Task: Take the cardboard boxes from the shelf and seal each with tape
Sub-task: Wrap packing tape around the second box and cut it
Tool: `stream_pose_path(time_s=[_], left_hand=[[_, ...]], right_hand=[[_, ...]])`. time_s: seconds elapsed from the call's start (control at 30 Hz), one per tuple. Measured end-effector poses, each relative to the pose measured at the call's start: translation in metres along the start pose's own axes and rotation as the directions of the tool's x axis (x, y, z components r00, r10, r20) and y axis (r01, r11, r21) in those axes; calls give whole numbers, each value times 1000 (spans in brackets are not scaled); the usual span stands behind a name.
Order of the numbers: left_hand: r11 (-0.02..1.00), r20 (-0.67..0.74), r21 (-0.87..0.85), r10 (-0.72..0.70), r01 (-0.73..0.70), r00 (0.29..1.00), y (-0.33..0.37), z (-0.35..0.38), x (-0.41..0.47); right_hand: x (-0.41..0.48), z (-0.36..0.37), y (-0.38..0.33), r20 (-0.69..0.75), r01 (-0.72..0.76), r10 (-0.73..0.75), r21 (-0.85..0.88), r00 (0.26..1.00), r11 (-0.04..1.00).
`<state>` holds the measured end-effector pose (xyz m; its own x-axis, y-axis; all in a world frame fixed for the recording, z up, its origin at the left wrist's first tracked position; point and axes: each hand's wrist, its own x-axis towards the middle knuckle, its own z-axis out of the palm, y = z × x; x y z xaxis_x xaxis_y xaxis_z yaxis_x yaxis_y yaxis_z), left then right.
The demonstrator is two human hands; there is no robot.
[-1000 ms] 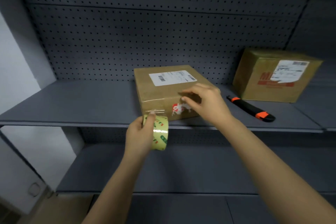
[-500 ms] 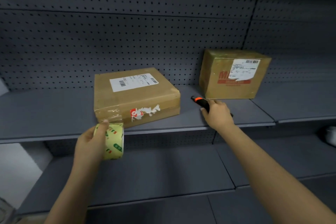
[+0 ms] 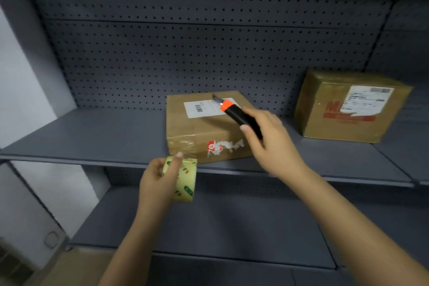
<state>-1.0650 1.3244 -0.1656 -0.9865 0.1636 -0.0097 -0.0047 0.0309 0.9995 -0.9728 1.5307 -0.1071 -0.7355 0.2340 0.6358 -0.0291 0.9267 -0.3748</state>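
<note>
A flat cardboard box (image 3: 185, 130) with a white label lies on the grey shelf (image 3: 92, 137), its front face partly covered with clear tape. My left hand (image 3: 157, 181) holds a yellowish tape roll (image 3: 184, 179) just below the box's front left corner, and a strip of tape runs from the roll to the box. My right hand (image 3: 269, 144) grips a black and orange utility knife (image 3: 236, 115) over the box's right side, blade pointing up and left. A second, taller cardboard box (image 3: 348, 109) stands on the shelf at the right.
A perforated grey back panel (image 3: 209, 58) rises behind the boxes. A lower shelf (image 3: 220, 223) lies beneath my forearms. A pale wall (image 3: 21, 90) borders the unit on the left.
My right hand has picked the knife up from the shelf and brought it left over the flat box. The left hand still holds the roll at the box's corner. The camera swung back left.
</note>
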Motion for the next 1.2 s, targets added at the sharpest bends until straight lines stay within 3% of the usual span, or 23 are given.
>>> stream_pose_path(time_s=[0.17,0.33,0.5,0.67,0.87,1.2], left_hand=[[1000,-12,-25,1,-1,1000,2,2,-6],[998,37,-69,2,1,999,0,0,-4],[995,11,-83,54,-53,998,-3,0,-5],[990,-14,-127,68,-69,998,-4,1,-7],[989,-18,-128,77,-79,997,-5,2,-7],[988,-26,-119,101,-103,995,-6,3,-6]], right_hand=[[12,37,-49,156,68,-94,165,983,984],[21,57,-49,214,-3,-39,197,976,980],[25,50,-43,167,9,-49,228,985,974],[20,23,-36,192,54,-65,64,979,996],[9,17,-25,410,331,-199,-282,890,900],[19,18,-38,484,439,-263,-297,835,848]])
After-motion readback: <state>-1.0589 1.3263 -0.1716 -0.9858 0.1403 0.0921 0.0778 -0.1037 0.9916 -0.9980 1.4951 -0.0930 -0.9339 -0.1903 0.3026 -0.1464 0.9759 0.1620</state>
